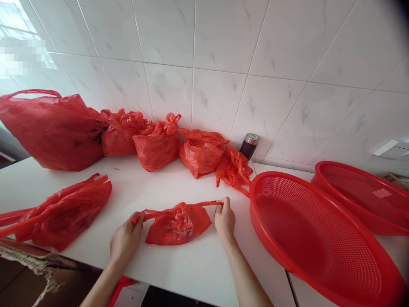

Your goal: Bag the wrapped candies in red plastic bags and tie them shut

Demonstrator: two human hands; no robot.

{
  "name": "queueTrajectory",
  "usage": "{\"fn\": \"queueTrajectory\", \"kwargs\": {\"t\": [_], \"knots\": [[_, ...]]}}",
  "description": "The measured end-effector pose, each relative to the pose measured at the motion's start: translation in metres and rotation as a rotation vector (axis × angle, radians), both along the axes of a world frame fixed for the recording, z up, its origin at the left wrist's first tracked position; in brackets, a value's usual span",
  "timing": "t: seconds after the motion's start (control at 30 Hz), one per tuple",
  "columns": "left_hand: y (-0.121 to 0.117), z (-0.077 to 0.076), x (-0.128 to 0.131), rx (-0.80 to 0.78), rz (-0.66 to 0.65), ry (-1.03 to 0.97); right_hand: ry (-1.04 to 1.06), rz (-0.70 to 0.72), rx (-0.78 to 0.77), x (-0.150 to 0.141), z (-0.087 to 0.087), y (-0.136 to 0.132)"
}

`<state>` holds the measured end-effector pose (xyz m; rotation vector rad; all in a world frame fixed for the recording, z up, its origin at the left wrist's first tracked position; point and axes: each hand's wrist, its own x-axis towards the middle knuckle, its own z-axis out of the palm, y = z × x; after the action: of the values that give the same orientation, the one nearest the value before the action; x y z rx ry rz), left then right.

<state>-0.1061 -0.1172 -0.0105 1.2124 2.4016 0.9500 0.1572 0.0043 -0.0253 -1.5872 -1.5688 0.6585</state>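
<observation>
A small red plastic bag [179, 226] lies on the white table in front of me, its top twisted and its handles drawn out to both sides. My left hand [126, 238] is closed on the left handle. On the other side my right hand [225, 217] pinches the right handle, pulled straight. What the bag contains is hidden by the plastic. Left of my hands rests another red plastic bag [64, 213], flattened, with long handles trailing past the table's edge.
Against the tiled wall stand a large red bag [60, 132], several smaller filled red bags [156, 147] and a dark cup with a silver lid [249, 146]. Two red plastic baskets [300, 226] occupy the right side. Torn cardboard [41, 266] sits below the front left edge.
</observation>
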Motion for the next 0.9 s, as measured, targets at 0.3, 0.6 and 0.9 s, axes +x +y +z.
{"fn": "queueTrajectory", "kwargs": {"t": [0.3, 0.6, 0.9], "knots": [[0.007, 0.042, -0.007, 0.307, 0.010, -0.110, 0.485, 0.141, -0.032, 0.015, 0.000, 0.004], [0.047, 0.060, 0.072, 0.131, -0.656, 0.238, 0.637, 0.287, -0.098, 0.028, 0.001, 0.002], [0.040, 0.063, 0.045, -0.129, -0.607, 0.226, 0.657, 0.335, -0.222, 0.025, 0.002, 0.006]]}}
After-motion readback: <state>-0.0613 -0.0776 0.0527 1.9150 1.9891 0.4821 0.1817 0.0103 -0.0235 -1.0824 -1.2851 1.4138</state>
